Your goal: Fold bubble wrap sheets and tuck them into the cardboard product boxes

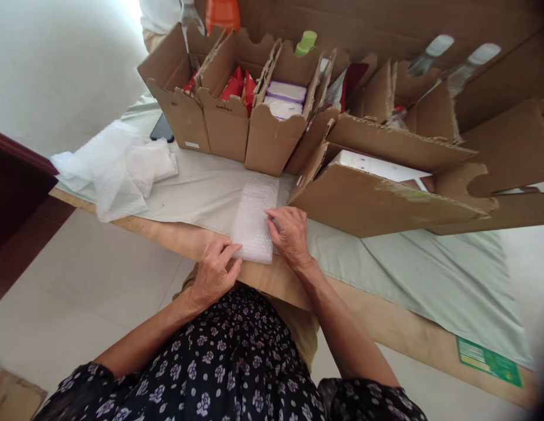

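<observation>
A flat, clear piece of bubble wrap [254,219], long and narrow, lies on the cloth-covered table in front of me. Its lower end reaches the bare wooden edge. My left hand [216,270] has its fingers on the lower left corner, with the thumb and index finger about that corner. At the right edge, the curled fingers and thumb of my right hand [290,234] grip the bubble wrap. Whether anything is inside the wrap I cannot tell.
Looser bubble wrap [118,166] is heaped at the left, beside a dark phone [162,128]. Behind stand several open cardboard bins [226,131] with red packets and purple-white packs. A wide cardboard box [386,202] is close on the right. Bottles show at the back.
</observation>
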{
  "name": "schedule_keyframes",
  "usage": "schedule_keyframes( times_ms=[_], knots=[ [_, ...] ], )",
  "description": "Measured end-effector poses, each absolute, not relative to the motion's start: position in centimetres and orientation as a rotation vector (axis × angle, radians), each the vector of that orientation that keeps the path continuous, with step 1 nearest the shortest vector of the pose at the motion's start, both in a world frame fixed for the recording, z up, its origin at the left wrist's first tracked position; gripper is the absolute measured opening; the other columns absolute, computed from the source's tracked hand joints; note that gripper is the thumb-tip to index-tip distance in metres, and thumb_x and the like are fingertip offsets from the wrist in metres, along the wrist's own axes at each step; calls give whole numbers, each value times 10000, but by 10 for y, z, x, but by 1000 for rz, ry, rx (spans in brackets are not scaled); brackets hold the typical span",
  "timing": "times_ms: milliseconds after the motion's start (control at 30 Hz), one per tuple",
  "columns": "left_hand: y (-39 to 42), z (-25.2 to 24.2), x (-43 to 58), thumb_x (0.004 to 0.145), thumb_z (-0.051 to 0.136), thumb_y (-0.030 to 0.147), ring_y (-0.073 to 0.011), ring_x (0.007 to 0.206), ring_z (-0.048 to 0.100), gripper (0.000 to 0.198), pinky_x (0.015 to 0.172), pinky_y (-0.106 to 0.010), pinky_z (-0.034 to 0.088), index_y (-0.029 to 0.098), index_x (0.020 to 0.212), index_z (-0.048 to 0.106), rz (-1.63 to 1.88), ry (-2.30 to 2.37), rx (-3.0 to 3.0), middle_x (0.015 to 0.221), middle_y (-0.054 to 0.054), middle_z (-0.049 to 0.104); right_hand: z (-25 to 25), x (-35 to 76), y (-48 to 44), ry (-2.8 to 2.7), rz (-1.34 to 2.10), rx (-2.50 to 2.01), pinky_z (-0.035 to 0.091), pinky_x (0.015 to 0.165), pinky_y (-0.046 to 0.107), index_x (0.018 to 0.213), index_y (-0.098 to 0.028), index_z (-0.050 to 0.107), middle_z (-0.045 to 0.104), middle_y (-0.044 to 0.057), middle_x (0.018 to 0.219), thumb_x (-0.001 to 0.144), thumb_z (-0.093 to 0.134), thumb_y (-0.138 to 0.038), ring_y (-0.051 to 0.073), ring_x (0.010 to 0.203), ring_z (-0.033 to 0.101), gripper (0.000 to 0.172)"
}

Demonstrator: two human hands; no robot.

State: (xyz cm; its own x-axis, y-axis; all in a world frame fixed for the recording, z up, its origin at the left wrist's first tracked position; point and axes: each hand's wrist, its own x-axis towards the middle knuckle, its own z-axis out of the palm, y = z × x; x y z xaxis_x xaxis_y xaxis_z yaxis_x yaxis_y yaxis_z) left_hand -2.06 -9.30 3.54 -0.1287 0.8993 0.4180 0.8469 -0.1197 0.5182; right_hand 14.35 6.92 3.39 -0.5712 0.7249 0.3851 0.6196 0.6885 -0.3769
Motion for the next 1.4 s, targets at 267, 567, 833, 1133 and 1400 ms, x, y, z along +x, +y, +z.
schedule_keyframes(
  times_ms=[267,567,833,1133,1400],
  knots=[
    [-89,47,-21,863,711,232,-345,1164,578,313,1021,-520,473,182,1172,718,805,2027,2188,1257,-151,664,41,151,57,-2396,234,-966,403,1024,459,1250,-209,705,715,115,1314,997,536,-214,290,1232,588,305],
    [-84,46,-30,904,652,196,-322,1162,593,312,1047,-519,460,170,1214,685,689,1796,2327,1246,-146,691,45,173,62,-2519,300,-918,468,1036,509,1199,-205,732,696,129,1382,982,569,-227,323,1331,588,273],
    [-68,50,-40,957,548,124,-258,974,659,182,984,-479,483,183,982,719,892,1708,2384,1016,-83,765,55,192,9,-2668,551,-739,500,1057,521,1368,-201,649,629,158,1477,910,643,-210,322,1348,594,458],
    [-60,48,-46,950,590,211,-210,933,715,249,867,-358,564,212,1162,720,928,1856,1847,1066,-57,786,39,174,15,-2300,707,-1095,552,892,398,1274,-220,691,785,85,1126,965,540,-226,240,978,716,344],
    [-43,33,-38,934,638,251,-228,836,676,307,878,-397,533,203,1226,722,844,2020,1824,870,-44,749,51,182,-6,-2358,192,-1024,477,962,461,1300,-205,654,711,147,1312,972,585,-232,305,1176,641,337]
  ],
)
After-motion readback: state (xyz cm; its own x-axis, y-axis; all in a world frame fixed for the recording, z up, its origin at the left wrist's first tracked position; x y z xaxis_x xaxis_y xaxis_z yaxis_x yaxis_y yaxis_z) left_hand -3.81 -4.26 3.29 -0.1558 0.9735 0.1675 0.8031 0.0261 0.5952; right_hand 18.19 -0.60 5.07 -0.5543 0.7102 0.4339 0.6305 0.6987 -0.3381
